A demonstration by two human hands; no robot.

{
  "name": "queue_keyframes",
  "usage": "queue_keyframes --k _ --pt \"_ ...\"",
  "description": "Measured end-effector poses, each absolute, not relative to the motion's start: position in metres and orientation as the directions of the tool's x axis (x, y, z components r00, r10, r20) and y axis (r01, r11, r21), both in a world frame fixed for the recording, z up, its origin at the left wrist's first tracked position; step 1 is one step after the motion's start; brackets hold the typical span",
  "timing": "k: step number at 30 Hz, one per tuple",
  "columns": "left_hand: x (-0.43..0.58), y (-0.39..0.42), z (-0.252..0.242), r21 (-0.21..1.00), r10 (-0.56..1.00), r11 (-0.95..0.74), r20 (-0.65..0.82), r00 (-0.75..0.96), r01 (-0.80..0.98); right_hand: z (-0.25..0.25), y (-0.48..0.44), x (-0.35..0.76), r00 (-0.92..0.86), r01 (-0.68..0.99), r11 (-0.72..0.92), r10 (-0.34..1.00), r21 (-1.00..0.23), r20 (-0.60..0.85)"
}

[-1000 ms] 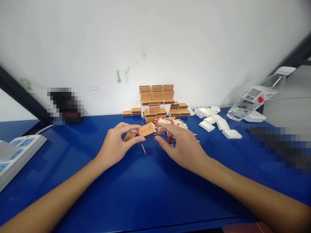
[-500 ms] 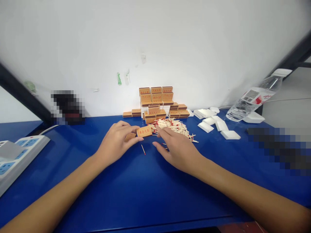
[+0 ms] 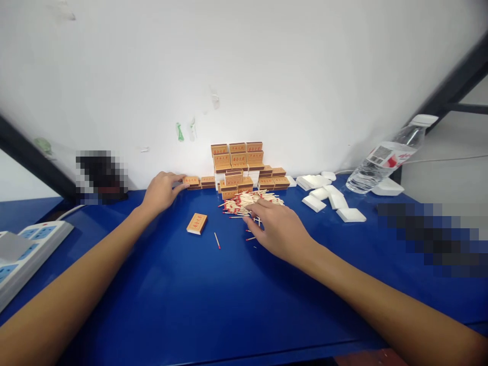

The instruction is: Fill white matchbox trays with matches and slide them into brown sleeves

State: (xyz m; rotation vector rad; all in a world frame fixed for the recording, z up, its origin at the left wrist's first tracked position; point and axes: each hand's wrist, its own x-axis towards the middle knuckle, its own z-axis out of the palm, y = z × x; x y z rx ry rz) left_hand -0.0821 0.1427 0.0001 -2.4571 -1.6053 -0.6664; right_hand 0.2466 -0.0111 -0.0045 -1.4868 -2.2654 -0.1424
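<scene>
My left hand [image 3: 162, 190] reaches to the back of the blue table [image 3: 229, 295]. Its fingertips pinch the leftmost matchbox [image 3: 190, 180] of a low row by the wall. My right hand [image 3: 276, 229] lies palm down at the near edge of a pile of loose red-tipped matches [image 3: 244, 201], with its fingers curled onto several of them. One closed orange matchbox [image 3: 197, 223] lies flat on the table between my hands. A single match [image 3: 217, 240] lies just to its right.
A stack of orange matchboxes [image 3: 238, 165] stands against the white wall. White inner trays [image 3: 328, 195] lie to its right, beside a tilted plastic water bottle [image 3: 389, 157]. A white power strip [image 3: 23, 249] sits at the left edge.
My left hand let go of the matchbox it held near the middle, which now lies on the table. That hand moved back to the row by the wall. My right hand shifted onto the matches.
</scene>
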Motion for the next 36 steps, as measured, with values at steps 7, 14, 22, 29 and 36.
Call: queue_keyframes --k 7,14,22,29,36 --pt "-0.074 0.144 -0.010 0.203 0.859 -0.387 0.433 0.272 0.900 -0.001 -0.008 0.251 -0.326 0.891 0.424 0.848 -0.165 0.418" --pt "-0.064 0.130 -0.003 0.226 0.876 -0.374 0.406 0.262 0.900 0.011 0.003 0.264 -0.275 0.898 0.382 0.874 -0.218 0.400" --pt "-0.060 0.059 0.015 0.288 0.906 -0.403 0.259 0.335 0.869 0.027 0.046 0.341 0.073 0.986 0.000 0.901 -0.169 0.428" --pt "-0.048 0.035 0.016 0.240 0.903 -0.424 0.189 0.387 0.873 0.017 0.058 0.362 0.116 0.991 -0.086 0.935 -0.103 0.334" --pt "-0.055 0.037 0.014 0.210 0.838 -0.541 0.218 0.500 0.814 0.016 0.054 0.350 0.063 0.995 -0.035 0.943 -0.092 0.328"
